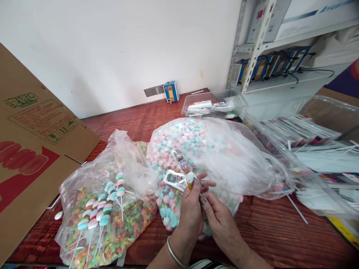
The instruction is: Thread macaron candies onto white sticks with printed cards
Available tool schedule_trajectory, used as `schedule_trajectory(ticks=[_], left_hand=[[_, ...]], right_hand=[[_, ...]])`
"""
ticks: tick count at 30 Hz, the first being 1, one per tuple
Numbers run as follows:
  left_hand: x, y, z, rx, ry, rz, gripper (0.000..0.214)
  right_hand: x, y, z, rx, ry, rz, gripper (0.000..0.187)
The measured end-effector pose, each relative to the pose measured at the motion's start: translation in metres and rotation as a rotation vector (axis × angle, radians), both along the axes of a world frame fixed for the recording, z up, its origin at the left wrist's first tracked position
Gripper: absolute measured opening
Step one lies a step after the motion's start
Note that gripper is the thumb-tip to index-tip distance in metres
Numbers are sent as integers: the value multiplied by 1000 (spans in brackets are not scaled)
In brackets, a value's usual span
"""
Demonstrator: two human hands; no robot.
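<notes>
My left hand (193, 205), with a silver bangle at the wrist, pinches two small printed wrappers (181, 162) between thumb and fingers. They are white and clear with dark print, and they fan out above the thumb. Close against it, my right hand (220, 213) has its thumb and finger pinched together; what lies between them is too small to make out. Just behind both hands sits a large clear bag (179, 140) of pink, blue and white candy balls. To the left, several pastel candy skewers (97, 211) on white sticks rest on a bag of colourful rings (134, 220).
A cardboard box (36, 149) stands at the left edge. Clear bins (280, 147) of printed packets and white sticks fill the right side. A clear tray (214, 102) and a small blue device (171, 92) are at the back, beside a metal shelf (259, 48).
</notes>
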State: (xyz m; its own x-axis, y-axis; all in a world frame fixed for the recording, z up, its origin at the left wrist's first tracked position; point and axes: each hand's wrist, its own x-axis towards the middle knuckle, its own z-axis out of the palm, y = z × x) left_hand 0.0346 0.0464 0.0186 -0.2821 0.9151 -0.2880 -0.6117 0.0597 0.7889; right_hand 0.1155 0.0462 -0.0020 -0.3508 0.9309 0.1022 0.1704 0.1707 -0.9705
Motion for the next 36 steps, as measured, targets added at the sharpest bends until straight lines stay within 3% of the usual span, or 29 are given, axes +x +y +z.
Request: schedule_trajectory(ticks=[6, 12, 17, 22, 28, 32, 36], left_hand=[[4, -7, -4, 43, 304, -43, 35], [-3, -11, 1, 6, 103, 47, 35], [-19, -12, 10, -15, 87, 83, 26], [-18, -13, -1, -19, 125, 99, 17], [-11, -16, -12, 5, 228, 50, 18], [-20, -15, -4, -9, 162, 5, 23], [-28, -12, 5, -11, 19, 71, 31]], right_hand=[[-2, -2, 3, 11, 54, -34, 24], [3, 0, 1, 60, 14, -33, 26], [9, -2, -5, 128, -82, -43, 24], [10, -4, -3, 149, -96, 11, 24], [7, 0, 0, 104, -43, -41, 25], [7, 1, -4, 82, -48, -34, 25], [8, -1, -5, 93, -79, 1, 25]])
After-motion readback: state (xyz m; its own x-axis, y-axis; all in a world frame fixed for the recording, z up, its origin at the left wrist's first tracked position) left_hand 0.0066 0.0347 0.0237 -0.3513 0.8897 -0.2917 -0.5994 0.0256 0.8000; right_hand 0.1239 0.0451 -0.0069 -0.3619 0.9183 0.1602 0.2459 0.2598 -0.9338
